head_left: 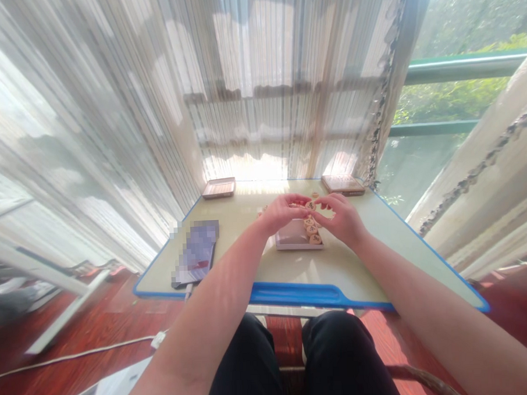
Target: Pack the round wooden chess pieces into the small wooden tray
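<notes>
A shallow open box (287,237) sits on the small table in front of me. Along its right side runs a column of round wooden Chinese chess pieces (312,231) with dark characters. Over the far end of the box my two hands meet. A Chinese chess piece (310,206) shows between their fingertips. My left hand (285,211) is closed, its thumb and fingers at the left side of that piece. My right hand (339,216) pinches at its right side with curled fingers. Further pieces are partly hidden behind both hands.
The pale table (406,261) has a blue rim and a blue front groove (294,294). A phone (198,253) with a cable lies at the left. A flat tray-like box (219,188) is at the back left, a closed box (344,184) at the back right. Curtains hang behind.
</notes>
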`<state>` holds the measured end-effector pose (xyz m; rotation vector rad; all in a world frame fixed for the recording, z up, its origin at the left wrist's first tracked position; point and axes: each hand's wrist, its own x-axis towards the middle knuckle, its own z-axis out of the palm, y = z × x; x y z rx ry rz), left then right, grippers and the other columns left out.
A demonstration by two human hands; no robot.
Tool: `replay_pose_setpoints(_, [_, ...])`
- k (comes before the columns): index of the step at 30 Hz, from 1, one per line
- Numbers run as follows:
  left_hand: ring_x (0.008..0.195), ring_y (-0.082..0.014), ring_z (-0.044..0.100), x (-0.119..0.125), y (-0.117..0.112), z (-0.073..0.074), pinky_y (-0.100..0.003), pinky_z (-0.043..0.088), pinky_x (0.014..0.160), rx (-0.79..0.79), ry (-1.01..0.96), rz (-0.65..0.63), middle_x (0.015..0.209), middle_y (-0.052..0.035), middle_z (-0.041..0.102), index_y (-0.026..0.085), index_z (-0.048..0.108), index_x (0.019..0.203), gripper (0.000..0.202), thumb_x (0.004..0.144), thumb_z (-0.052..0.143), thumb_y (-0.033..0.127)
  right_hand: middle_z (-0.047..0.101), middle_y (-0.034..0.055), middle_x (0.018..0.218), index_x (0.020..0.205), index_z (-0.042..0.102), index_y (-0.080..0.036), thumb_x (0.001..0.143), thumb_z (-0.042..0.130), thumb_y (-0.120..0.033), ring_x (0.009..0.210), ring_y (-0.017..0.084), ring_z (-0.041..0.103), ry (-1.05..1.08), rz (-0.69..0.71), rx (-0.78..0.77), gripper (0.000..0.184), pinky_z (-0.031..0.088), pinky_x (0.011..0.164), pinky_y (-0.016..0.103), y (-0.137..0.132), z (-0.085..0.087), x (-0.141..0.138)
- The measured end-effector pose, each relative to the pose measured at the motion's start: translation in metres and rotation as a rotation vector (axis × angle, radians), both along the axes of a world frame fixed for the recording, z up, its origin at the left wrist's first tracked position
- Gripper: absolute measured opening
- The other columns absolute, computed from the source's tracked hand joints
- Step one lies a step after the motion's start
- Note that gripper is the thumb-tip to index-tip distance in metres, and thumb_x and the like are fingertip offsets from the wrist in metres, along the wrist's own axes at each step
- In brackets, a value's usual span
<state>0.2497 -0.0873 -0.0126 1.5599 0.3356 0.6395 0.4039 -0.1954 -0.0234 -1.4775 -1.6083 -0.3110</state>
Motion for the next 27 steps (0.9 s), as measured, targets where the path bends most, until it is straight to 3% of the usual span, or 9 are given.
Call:
replay_pose_setpoints(6, [0.08,-0.0177,0.065,0.0,0.001,-0.002,-0.032,0.053,0.073,0.229,0.09,0.041,0.092,-0.0085,0.07,0.013,0.068,0.104,0.044,0.07,0.075,0.04,0.061,0.0058,0.081,0.092,0.07,-0.024,0.081,0.062,-0.041,0.08,0.021,0.058,0.029,0.039,-0.028,0.022,0.049,0.073,0.035,0.003,-0.003,0.006])
replay_pose_setpoints(13, [0.088,-0.0186,0.062,-0.007,0.009,-0.001,-0.03,0.049,0.084,0.787,0.439,0.339,0.101,-0.0083,0.066,0.015,0.071,0.102,0.031,0.077,0.066,0.033,0.061,0.0049,0.084,0.091,0.071,-0.022,0.074,0.058,-0.025,0.076,0.019,0.056,0.055,0.04,-0.138,0.022,0.047,0.075,0.035,0.011,-0.013,0.019])
replay_pose_setpoints(17, [0.095,-0.021,0.061,-0.009,0.015,-0.006,-0.03,0.048,0.09,0.907,0.526,0.405,0.1,-0.008,0.066,0.018,0.073,0.102,0.031,0.077,0.066,0.034,0.061,0.0054,0.081,0.089,0.072,-0.021,0.075,0.057,-0.03,0.078,0.021,0.056,0.073,-0.018,-0.204,0.022,0.046,0.078,0.037,0.019,-0.022,0.029])
replay_pose_setpoints(23, [0.096,-0.0211,0.061,-0.009,0.011,-0.012,-0.029,0.047,0.095,1.012,0.546,0.384,0.102,-0.0073,0.067,0.02,0.077,0.091,0.026,0.076,0.066,0.038,0.063,0.0071,0.081,0.086,0.072,-0.019,0.077,0.057,-0.036,0.083,0.023,0.057,0.073,-0.13,-0.214,0.025,0.044,0.083,0.038,0.025,-0.029,0.045])
replay_pose_setpoints(27, [0.1,-0.0214,0.059,-0.009,0.007,-0.011,-0.031,0.045,0.099,1.071,0.62,0.389,0.105,-0.0048,0.068,0.023,0.077,0.094,0.028,0.076,0.065,0.041,0.063,0.0067,0.079,0.083,0.073,-0.017,0.077,0.055,-0.039,0.078,0.022,0.057,0.095,-0.168,-0.213,0.029,0.044,0.081,0.037,0.027,-0.03,0.05])
